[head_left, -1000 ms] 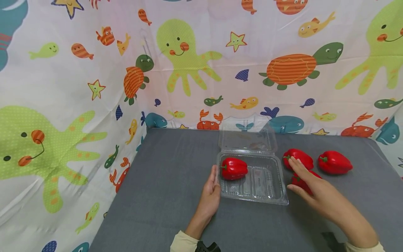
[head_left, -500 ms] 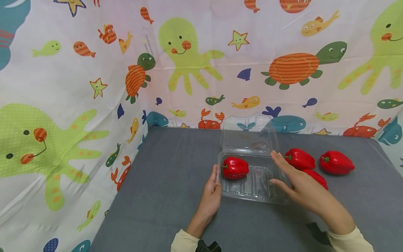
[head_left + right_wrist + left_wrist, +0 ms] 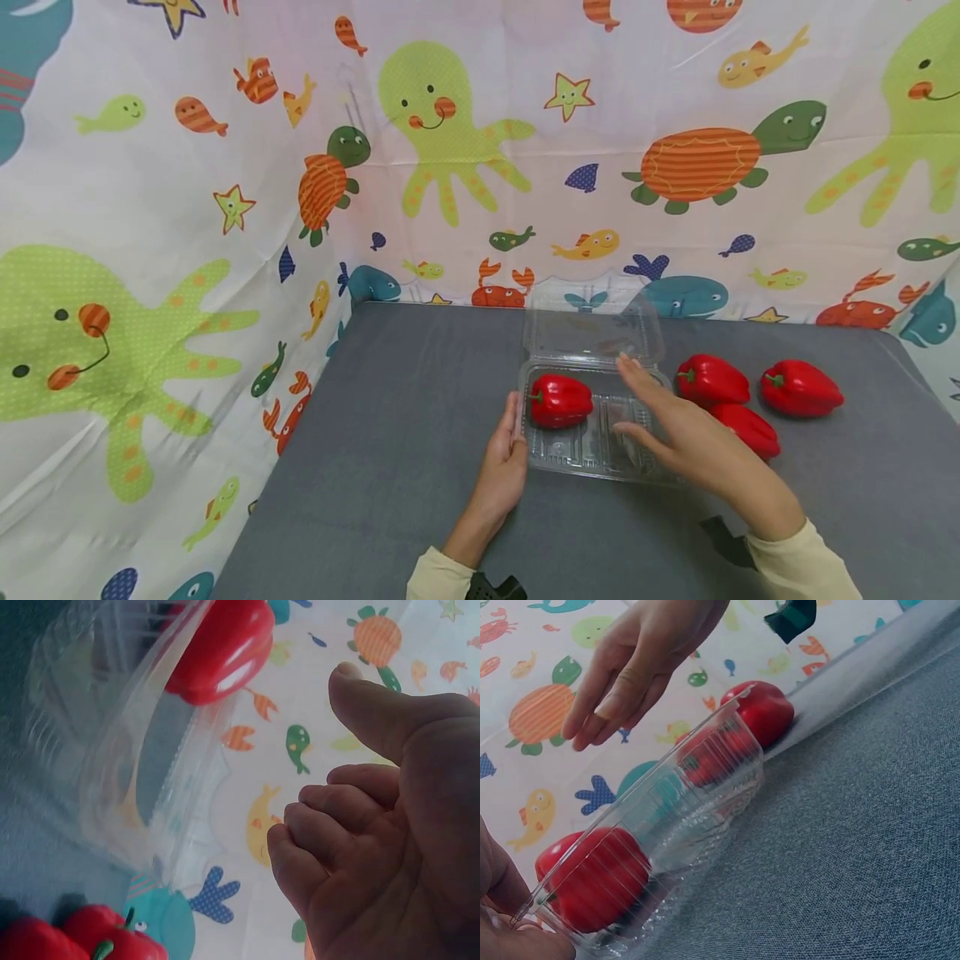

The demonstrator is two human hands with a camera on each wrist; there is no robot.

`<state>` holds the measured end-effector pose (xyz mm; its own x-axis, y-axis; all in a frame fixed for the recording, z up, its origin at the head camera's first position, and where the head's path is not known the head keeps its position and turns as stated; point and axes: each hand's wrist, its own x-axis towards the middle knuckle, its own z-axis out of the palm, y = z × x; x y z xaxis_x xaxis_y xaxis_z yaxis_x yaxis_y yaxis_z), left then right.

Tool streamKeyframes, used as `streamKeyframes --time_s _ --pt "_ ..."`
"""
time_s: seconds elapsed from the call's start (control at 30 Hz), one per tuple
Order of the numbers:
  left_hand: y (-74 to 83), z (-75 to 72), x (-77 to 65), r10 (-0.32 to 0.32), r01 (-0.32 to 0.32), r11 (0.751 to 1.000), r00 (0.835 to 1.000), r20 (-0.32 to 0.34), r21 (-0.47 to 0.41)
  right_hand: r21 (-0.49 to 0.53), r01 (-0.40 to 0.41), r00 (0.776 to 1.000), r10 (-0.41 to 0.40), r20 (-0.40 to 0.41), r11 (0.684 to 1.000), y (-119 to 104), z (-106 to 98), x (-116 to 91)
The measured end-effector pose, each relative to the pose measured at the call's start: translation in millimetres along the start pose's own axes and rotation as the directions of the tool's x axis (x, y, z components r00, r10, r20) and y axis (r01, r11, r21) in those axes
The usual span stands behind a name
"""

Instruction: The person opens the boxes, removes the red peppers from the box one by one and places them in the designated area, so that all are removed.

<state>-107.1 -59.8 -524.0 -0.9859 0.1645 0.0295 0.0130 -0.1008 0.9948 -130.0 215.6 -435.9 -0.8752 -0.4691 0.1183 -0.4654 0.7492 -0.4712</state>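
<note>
A clear plastic clamshell container (image 3: 577, 469) lies on the grey cloth, its lid (image 3: 592, 333) raised at the back. In its left part sits one red bell pepper (image 3: 561, 401), stem pointing left. My left hand (image 3: 501, 467) holds the container's left side; in the left wrist view the thumb and fingers (image 3: 532, 945) pinch its rim. Over the container's right part hovers my right hand (image 3: 693, 437), with nothing in it and its fingers extended. Through the clear wall, the left wrist view also shows the pepper (image 3: 596, 877) inside.
Three more red bell peppers lie right of the container: one at the back (image 3: 712, 380), one in front (image 3: 747, 429) partly behind the right hand, and one farther right (image 3: 802, 388). A patterned sea-animal curtain (image 3: 465, 167) hangs behind the table and at its left.
My right hand has moved left, from over the loose peppers to above the container's right part. The left hand has stayed at the container's left side.
</note>
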Motion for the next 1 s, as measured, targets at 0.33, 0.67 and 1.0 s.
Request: streamKeyframes --time_s 0.33,0.67,1.0 --pt "1.5 -0.2 -0.9 -0.014 0.014 1.000 1.000 -0.005 0.018 0.027 0.032 0.999 -0.032 -0.005 0.999 -10.7 15.1 14.3" --pt "0.9 -0.6 1.4 0.010 -0.010 1.000 1.000 0.000 0.007 0.041 0.055 0.999 -0.055 -0.004 0.998 -17.1 25.5 25.4" --pt "1.9 0.2 0.4 -0.010 0.010 1.000 1.000 0.001 0.013 0.060 0.075 0.997 -0.076 0.011 0.995 -20.7 39.5 34.3"
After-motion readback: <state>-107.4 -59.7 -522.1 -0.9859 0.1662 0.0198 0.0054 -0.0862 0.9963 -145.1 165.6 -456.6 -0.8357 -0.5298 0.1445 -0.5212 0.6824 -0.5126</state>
